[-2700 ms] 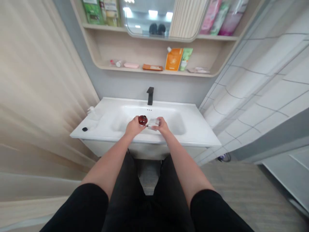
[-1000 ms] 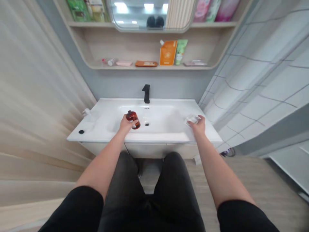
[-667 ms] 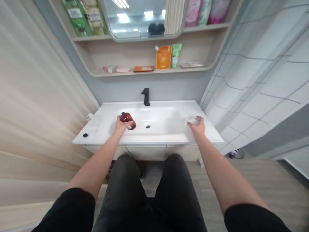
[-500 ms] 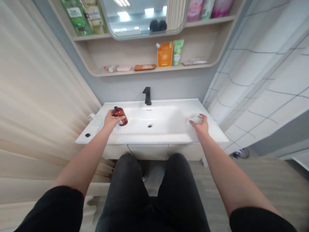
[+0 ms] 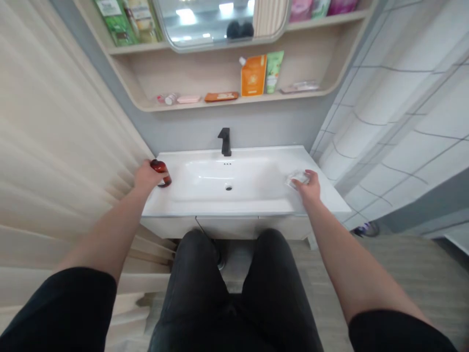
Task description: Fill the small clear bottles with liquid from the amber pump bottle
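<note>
My left hand (image 5: 145, 178) is wrapped round a small amber-brown bottle (image 5: 161, 172) at the far left of the white sink counter (image 5: 252, 208), close to the beige wall. My right hand (image 5: 309, 189) rests on the right side of the counter with its fingers closed on a small clear piece, perhaps plastic (image 5: 297, 178). Between the two hands lies the white basin with its drain (image 5: 228, 187).
A black faucet (image 5: 224, 141) stands behind the basin. The wooden shelf (image 5: 234, 100) above carries an orange pouch (image 5: 251, 76), a green tube (image 5: 273, 72) and flat packets. A mirror hangs higher up. Tiled wall runs on the right, my dark-trousered legs are below.
My left hand has carried the amber bottle from over the basin to the counter's far left. My right hand took the clear piece to the right side and has stayed there.
</note>
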The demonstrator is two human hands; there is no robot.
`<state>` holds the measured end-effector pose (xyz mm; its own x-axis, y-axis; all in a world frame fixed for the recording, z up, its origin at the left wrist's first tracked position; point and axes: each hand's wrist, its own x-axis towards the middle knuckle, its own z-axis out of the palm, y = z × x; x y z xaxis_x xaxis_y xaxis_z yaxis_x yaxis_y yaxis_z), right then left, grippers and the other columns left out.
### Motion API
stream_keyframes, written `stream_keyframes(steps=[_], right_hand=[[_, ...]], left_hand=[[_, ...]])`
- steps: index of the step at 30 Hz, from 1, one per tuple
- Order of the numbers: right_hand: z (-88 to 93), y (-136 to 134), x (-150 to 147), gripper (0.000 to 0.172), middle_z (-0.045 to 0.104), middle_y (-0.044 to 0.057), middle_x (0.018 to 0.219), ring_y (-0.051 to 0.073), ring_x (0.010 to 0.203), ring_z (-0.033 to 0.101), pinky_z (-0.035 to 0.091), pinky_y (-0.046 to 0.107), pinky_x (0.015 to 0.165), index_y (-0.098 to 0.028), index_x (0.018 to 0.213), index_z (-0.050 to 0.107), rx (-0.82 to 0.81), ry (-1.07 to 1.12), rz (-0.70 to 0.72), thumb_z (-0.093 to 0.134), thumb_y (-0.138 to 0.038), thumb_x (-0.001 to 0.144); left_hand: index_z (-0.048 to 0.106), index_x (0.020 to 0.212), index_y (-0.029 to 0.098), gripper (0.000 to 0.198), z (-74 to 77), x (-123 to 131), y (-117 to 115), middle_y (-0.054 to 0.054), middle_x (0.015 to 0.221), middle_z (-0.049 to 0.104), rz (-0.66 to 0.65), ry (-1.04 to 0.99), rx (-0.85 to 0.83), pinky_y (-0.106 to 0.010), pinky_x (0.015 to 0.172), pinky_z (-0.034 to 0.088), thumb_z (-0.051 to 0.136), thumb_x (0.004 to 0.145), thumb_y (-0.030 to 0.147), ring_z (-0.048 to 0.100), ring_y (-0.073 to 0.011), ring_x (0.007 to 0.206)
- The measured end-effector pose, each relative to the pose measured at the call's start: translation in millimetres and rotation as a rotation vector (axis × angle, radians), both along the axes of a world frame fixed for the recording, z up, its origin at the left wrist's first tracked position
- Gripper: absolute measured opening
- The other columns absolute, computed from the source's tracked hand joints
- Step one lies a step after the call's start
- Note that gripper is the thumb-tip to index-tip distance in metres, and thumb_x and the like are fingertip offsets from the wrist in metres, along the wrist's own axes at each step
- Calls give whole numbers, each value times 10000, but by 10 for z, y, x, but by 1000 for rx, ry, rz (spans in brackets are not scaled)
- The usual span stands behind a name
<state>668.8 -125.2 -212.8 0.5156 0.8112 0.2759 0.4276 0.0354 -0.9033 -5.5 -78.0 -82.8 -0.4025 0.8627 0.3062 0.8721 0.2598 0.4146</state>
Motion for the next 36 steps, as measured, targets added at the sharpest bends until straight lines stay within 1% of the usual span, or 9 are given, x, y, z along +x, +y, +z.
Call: stream_keyframes(steps=[5,8,15,20,24,27,31,34,36], right_hand=[[7,-2,-15,737,696,89,1337,320,1166,685,558,536,1091,-291,1337,585,21,0,-52,872,-475,684],[34,-22,-34,733,695,79,1344,313,1179,684,555,530,1102,-305,1357,584,6,-34,-43,857,-465,695],[132,-76,-67,731,704,66,1333,291,1166,698,542,452,1105,-282,1347,587,-49,-105,-49,870,-388,681],[103,-56,-67,811,721,81,1355,320,1186,713,553,462,1101,-279,1402,576,-44,-109,-51,883,-394,660],[84,-32,-77,874,741,98,1287,370,1181,732,580,544,1051,-293,1436,558,-85,-130,-78,914,-444,652],[94,-29,-87,890,753,91,1235,387,1179,734,577,590,1064,-304,1419,562,-109,-149,-97,942,-483,635],[112,-41,-106,867,760,83,1221,375,1160,740,575,585,1085,-299,1390,574,-141,-168,-116,951,-499,636],[117,-52,-121,850,759,82,1207,373,1154,741,576,577,1080,-298,1375,582,-138,-171,-122,951,-493,634],[118,-56,-127,856,759,87,1209,379,1155,736,570,583,1083,-296,1367,585,-133,-170,-121,957,-495,622]], left_hand=[[574,1231,105,769,-4,-24,1,-187,1244,725,-12,33,16,-484,1106,509,1024,683,403,655,-362,1252],[577,1189,90,724,53,-29,-7,-197,1318,685,-22,98,-21,-499,1168,467,1013,721,429,609,-357,1291],[522,1327,27,865,166,-7,-55,-277,1509,553,3,180,-129,-557,1242,398,976,787,528,507,-410,1419],[450,1498,1,1025,132,1,-206,-288,1528,563,29,216,-60,-528,1250,402,957,794,547,525,-404,1417],[540,1499,84,662,36,-131,-530,-233,1491,624,27,370,38,-558,1188,455,744,929,353,567,-411,1381],[677,1325,140,424,-52,-306,-740,-187,1286,739,-16,445,-82,-535,1085,517,649,943,321,658,-403,1238],[737,1153,178,346,-160,-451,-825,-200,1096,787,-66,471,-400,-480,963,562,611,953,431,739,-398,1067],[719,1093,178,328,-249,-465,-812,-226,1074,780,-78,499,-472,-486,950,566,665,878,420,749,-426,1092],[701,1000,191,280,-300,-458,-805,-211,984,766,-79,420,-461,-501,957,566,704,802,389,748,-438,1094]])
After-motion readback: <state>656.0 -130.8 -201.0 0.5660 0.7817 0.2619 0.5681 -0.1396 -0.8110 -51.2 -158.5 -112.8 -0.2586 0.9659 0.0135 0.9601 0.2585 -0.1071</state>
